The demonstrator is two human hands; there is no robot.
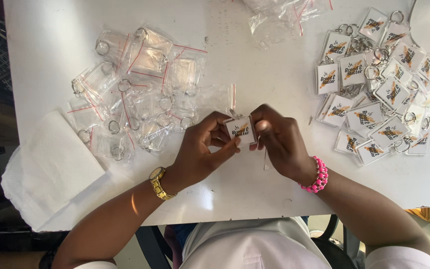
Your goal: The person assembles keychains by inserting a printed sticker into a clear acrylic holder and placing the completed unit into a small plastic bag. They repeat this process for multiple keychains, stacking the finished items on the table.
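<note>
A small square keyring (pixel 240 130) with a printed card inside sits right over the middle of the white table (pixel 255 189), pinched between both hands. The left hand (pixel 202 147) has its thumb and fingers closed on the keyring's left edge, a gold watch (pixel 158 183) on that wrist. The right hand (pixel 279 142) clamps the right edge, fingertips pressed tight, with a pink bead bracelet (pixel 316 175) behind it. To the right lies a heap of finished keyrings (pixel 379 94), each with a printed card and a metal ring. To the left is a spread of clear empty keyrings in small plastic bags (pixel 135 89). A folded white paper towel (pixel 51 164) lies at the left edge, overhanging it.
</note>
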